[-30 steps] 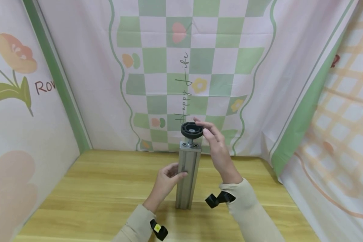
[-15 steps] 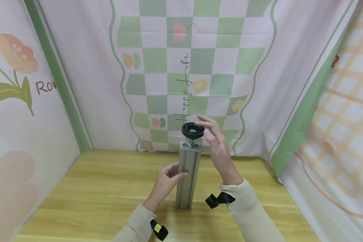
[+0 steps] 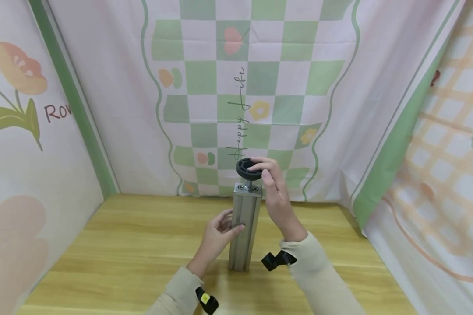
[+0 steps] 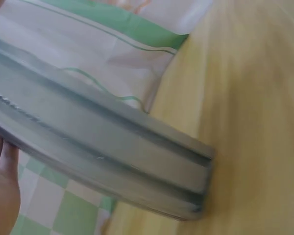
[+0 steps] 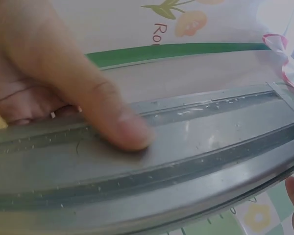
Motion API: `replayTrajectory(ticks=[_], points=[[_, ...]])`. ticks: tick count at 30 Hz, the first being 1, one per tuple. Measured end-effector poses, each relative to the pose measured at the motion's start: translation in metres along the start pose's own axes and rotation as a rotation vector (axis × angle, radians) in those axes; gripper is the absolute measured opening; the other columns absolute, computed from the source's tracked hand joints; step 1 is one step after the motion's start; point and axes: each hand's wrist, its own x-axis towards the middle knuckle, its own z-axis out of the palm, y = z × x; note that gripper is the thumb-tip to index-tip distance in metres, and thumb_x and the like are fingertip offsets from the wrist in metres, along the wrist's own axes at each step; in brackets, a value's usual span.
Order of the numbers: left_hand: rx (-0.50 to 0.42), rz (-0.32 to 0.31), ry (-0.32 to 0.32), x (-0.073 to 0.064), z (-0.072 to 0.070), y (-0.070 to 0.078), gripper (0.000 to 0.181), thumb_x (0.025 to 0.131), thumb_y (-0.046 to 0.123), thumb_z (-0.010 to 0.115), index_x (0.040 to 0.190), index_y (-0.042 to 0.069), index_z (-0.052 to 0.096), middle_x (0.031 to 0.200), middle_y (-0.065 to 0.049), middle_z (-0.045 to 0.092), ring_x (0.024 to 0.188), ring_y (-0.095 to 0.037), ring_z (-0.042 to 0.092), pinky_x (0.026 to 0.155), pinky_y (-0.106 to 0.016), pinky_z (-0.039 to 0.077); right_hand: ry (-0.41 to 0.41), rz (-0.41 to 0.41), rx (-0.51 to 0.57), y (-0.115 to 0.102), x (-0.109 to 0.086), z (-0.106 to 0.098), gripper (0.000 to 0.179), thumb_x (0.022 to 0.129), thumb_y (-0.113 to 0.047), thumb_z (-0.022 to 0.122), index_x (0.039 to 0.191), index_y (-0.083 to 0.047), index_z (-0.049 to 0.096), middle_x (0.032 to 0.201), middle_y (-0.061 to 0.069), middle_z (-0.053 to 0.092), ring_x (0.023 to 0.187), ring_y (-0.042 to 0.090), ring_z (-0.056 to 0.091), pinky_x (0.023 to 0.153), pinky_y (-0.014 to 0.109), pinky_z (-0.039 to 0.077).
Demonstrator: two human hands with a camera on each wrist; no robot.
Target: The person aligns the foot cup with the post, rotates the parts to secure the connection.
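A silver slotted aluminium profile stands upright on the wooden table. Its flat top plate carries screws and a threaded stem with a black round levelling foot, cup side up. My left hand grips the profile about halfway up, thumb across the front and fingers around the far side. Up at the foot, my right hand pinches the rim on its right side, one fingertip inside the cup and the thumb outside. In the right wrist view the left thumb presses the profile's face.
The wooden table runs back to a hanging cloth printed with green checks. Printed curtains close in both sides. Black cameras sit on both wrists.
My right hand has shifted slightly left and in over the foot, its fingers now bent onto the rim. The left hand and the profile stay in place.
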Motion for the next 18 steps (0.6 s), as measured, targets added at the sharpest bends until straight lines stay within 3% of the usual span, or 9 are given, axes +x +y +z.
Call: replayTrajectory(ticks=[3, 8, 15, 18], points=[[0.036, 0.007, 0.032, -0.006, 0.007, -0.004, 0.065, 0.085, 0.025, 0.083, 0.141, 0.012, 0.053, 0.122, -0.008, 0.068, 0.114, -0.022, 0.063, 0.102, -0.035, 0.048, 0.023, -0.011, 0.020, 0.002, -0.002, 0.002, 0.032, 0.107, -0.011, 0.029, 0.115, 0.003, 0.057, 0.138, 0.019, 0.049, 0.132, 0.032, 0.043, 0.107, 0.041, 0.037], [0.170, 0.053, 0.113, -0.022, 0.030, -0.010, 0.086, 0.079, 0.027, 0.088, 0.148, 0.017, 0.039, 0.135, -0.001, 0.056, 0.125, -0.021, 0.053, 0.111, -0.046, 0.038, 0.067, -0.021, 0.048, 0.005, -0.003, 0.007, 0.032, 0.107, -0.011, 0.029, 0.115, 0.004, 0.055, 0.137, 0.016, 0.050, 0.130, 0.033, 0.044, 0.108, 0.041, 0.036], [0.318, 0.055, 0.380, -0.039, 0.066, -0.030, 0.102, 0.068, 0.029, 0.096, 0.148, 0.010, 0.035, 0.137, -0.010, 0.049, 0.121, -0.030, 0.053, 0.101, -0.053, 0.044, 0.095, -0.046, 0.072, 0.005, -0.003, 0.014, 0.032, 0.109, -0.015, 0.029, 0.114, 0.006, 0.053, 0.134, 0.024, 0.047, 0.129, 0.033, 0.044, 0.109, 0.042, 0.035], [0.305, 0.056, 0.448, -0.041, 0.075, -0.036, 0.099, 0.067, 0.027, 0.096, 0.145, 0.010, 0.037, 0.135, -0.009, 0.050, 0.119, -0.028, 0.054, 0.100, -0.051, 0.046, 0.121, -0.060, 0.082, 0.004, -0.003, 0.017, 0.035, 0.110, -0.020, 0.030, 0.113, 0.007, 0.051, 0.133, 0.024, 0.047, 0.128, 0.033, 0.044, 0.108, 0.041, 0.035]])
